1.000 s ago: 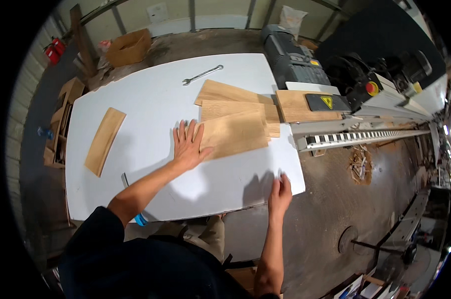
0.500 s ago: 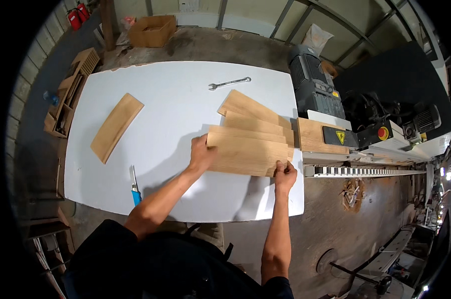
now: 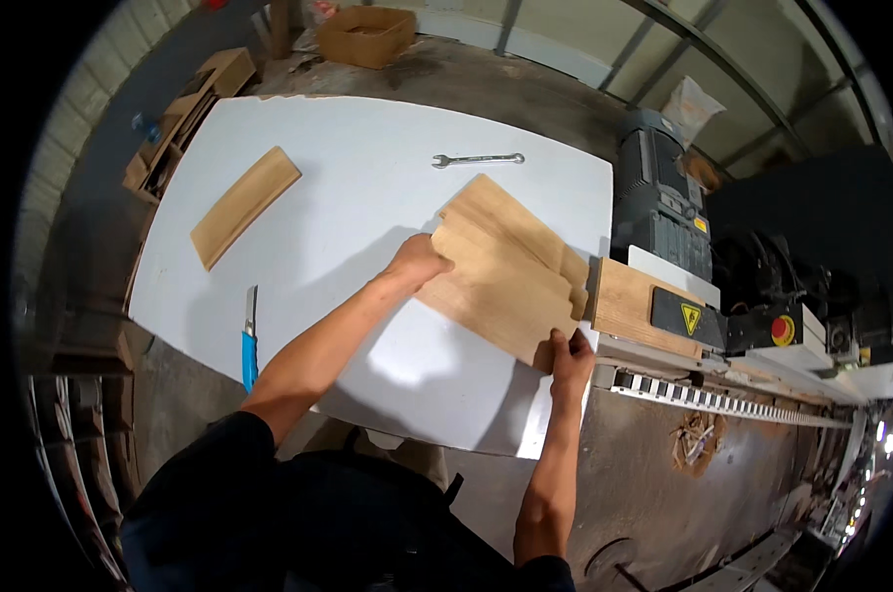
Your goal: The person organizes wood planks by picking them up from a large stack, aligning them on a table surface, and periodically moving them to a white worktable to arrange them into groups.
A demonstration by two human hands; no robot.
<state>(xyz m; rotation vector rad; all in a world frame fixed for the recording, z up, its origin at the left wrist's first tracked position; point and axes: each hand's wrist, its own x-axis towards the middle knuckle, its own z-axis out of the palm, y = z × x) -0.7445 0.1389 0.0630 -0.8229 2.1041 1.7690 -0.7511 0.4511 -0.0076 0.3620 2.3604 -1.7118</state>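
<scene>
My left hand grips the left end of a wood-grain plank, thumb on top. At the plank's near right corner, my right hand pinches the edge between thumb and fingers. The plank overlaps several similar planks, whose upper one shows beyond it, fanned unevenly at the right end. All are thin, light brown and rectangular. How far the held plank is raised off those beneath, I cannot tell. Under them is a white tabletop.
A single plank lies at the table's left, a utility knife with blade out beside my left forearm. Beyond the planks lies a wrench. A machine with a motor and red stop button adjoins the right edge, holding another board.
The head view has turned, so the table appears tilted. Both hands still hold the plank, which now covers more of the planks beyond it; their edges sit closer together.
</scene>
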